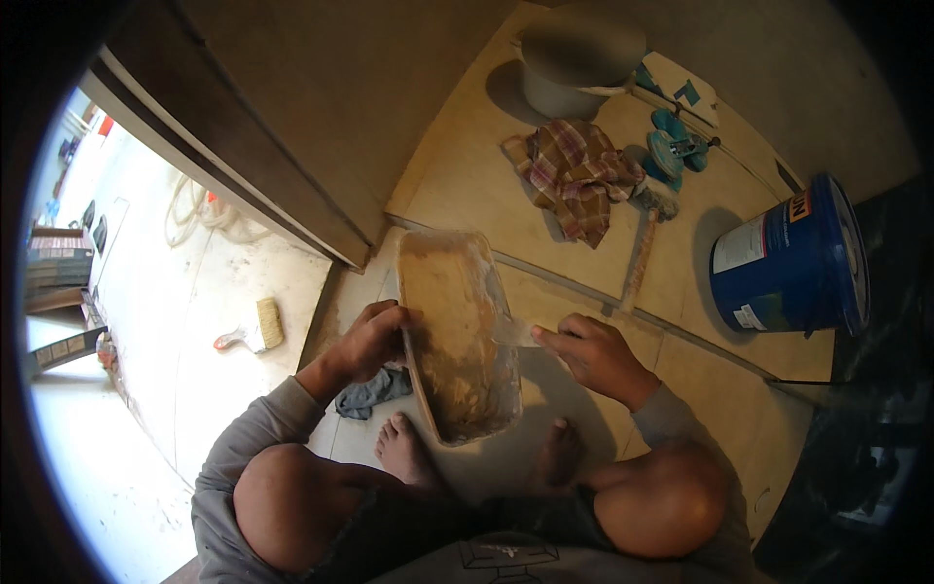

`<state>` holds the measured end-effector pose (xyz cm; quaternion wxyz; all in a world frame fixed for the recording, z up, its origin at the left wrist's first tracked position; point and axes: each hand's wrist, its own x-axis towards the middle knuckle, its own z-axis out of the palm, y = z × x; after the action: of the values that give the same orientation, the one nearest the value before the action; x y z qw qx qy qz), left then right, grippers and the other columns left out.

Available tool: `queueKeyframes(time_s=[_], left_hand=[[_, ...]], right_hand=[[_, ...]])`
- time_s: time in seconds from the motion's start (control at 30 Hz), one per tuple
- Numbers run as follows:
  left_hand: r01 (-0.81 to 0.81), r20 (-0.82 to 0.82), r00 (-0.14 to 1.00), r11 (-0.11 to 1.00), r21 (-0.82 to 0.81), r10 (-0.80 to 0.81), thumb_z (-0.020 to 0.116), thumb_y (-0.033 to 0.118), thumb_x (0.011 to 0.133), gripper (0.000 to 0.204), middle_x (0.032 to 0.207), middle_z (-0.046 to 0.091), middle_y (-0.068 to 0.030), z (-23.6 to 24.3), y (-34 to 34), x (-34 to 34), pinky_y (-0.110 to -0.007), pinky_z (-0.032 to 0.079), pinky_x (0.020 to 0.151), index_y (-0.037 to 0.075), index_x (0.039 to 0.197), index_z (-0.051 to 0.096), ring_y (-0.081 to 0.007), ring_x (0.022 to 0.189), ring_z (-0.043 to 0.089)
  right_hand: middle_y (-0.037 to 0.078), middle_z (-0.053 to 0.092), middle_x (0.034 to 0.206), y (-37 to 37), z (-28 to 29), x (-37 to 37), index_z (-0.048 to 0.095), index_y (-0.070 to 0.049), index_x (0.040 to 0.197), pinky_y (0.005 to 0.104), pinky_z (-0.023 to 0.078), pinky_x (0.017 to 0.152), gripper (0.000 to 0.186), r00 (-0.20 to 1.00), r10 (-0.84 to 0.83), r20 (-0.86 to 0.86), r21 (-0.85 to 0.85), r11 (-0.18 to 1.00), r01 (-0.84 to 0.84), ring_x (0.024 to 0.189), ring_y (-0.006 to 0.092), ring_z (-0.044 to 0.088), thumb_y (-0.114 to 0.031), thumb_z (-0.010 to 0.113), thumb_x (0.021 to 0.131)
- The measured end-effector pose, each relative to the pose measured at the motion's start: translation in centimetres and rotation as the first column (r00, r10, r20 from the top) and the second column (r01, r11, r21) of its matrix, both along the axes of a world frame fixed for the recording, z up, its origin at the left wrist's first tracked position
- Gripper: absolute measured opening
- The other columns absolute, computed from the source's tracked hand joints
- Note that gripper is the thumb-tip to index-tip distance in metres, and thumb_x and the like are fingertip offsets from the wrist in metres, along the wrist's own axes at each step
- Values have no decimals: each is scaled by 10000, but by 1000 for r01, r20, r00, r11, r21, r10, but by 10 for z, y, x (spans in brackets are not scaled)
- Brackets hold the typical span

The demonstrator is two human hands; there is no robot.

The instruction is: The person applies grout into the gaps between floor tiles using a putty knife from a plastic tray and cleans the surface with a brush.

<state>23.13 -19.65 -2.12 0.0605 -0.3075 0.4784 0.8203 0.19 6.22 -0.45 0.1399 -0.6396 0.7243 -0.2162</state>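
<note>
Above the floor, between my knees, I hold a long plastic tub (508,389) tilted, its inside coated with a thin tan and whitish residue. My left hand (368,343) is closed round the tub's left rim, thumb over the edge. In my right hand (595,358) is a putty knife (513,332), its handle mostly hidden by the fingers. The pale blade points left and lies at the tub's right rim; whether it presses on the wall, I cannot tell. Under the tub, beside my bare feet, a crumpled grey rag (373,391) is on the floor.
A wide paintbrush (268,326) lies on the bright floor at left, near a coiled hose (209,209). A checked cloth (584,175), a long-handled brush (644,243), teal slippers (671,146) and a grey bucket (564,92) are ahead. A blue pail (778,268) stands at right.
</note>
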Motion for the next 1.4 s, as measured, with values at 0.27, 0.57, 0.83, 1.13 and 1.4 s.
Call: queueKeyframes(time_s=[0.27,0.57,0.83,1.13,1.4], left_hand=[[-102,-40,994,987,-121,98,632,301,865,487,1058,636,-132,12,-1,-11,-346,554,765,-58,1175,521,-212,910,649],[-366,-403,883,891,-269,241,746,194,804,633,1179,573,-179,10,27,-62,-350,505,894,-94,1235,383,-239,1077,596],[-354,-430,883,867,-352,186,770,132,782,713,1231,520,-215,27,47,-70,-356,500,936,-92,1258,288,-260,1111,578],[-107,-189,981,717,-689,-35,818,320,735,771,1098,578,-232,18,63,-64,-364,513,855,-103,1167,339,-267,1044,605],[-262,-284,949,833,-487,133,804,307,759,650,1030,614,-187,-27,32,-40,-357,522,783,-83,1105,416,-232,933,623]], right_hand=[[80,618,876,39,-1,-23,610,-56,1210,307,532,629,286,770,-383,509,215,924,317,714,176,647,-153,566,944],[86,595,852,-11,16,0,563,8,1146,283,525,579,270,181,-543,820,465,817,343,678,161,638,-208,482,1006],[82,581,837,-22,4,6,574,19,1082,289,522,588,241,79,-432,898,364,833,416,660,150,597,-190,474,1014],[69,599,859,-45,5,15,550,0,1254,276,519,584,345,138,-437,889,340,832,439,666,145,605,-231,516,1000],[81,615,888,-24,20,-12,538,10,1264,283,526,594,344,54,-441,896,419,878,231,685,142,611,-206,518,997]])
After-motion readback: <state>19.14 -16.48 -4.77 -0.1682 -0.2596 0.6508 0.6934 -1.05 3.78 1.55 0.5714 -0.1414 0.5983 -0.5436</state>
